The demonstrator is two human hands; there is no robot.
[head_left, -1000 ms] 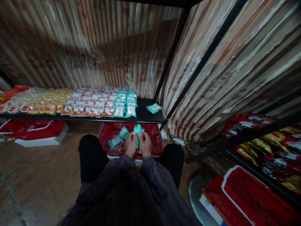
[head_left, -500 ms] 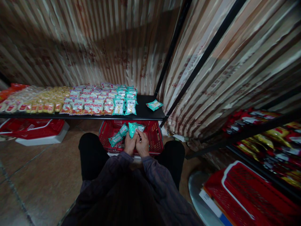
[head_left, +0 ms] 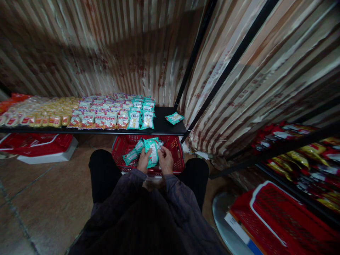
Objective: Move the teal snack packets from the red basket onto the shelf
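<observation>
A teal snack packet (head_left: 151, 146) is held up over the red basket (head_left: 180, 156), with printed text facing me. My left hand (head_left: 143, 161) grips its left side, thumb on the front. At the packet's right edge my right hand (head_left: 165, 161) is closed, thumb and fingertips pinching that edge. More teal packets (head_left: 130, 156) lie in the basket on the left, and others are partly hidden behind my hands. On the black shelf (head_left: 162, 124) above, several teal packets (head_left: 140, 112) stand in rows, and a single teal packet (head_left: 174, 118) lies apart to the right.
White-and-orange snack packets (head_left: 102, 115) and yellow packaged items (head_left: 54, 115) fill the shelf's left. Below sits another red basket (head_left: 39, 145) on a white box. Black posts (head_left: 198, 53) rise before a curtain. At right are a red basket (head_left: 289, 216) and a stocked rack (head_left: 305, 156).
The packet has been raised and turned flat toward me. My hands, close together before, have spread apart to its two sides.
</observation>
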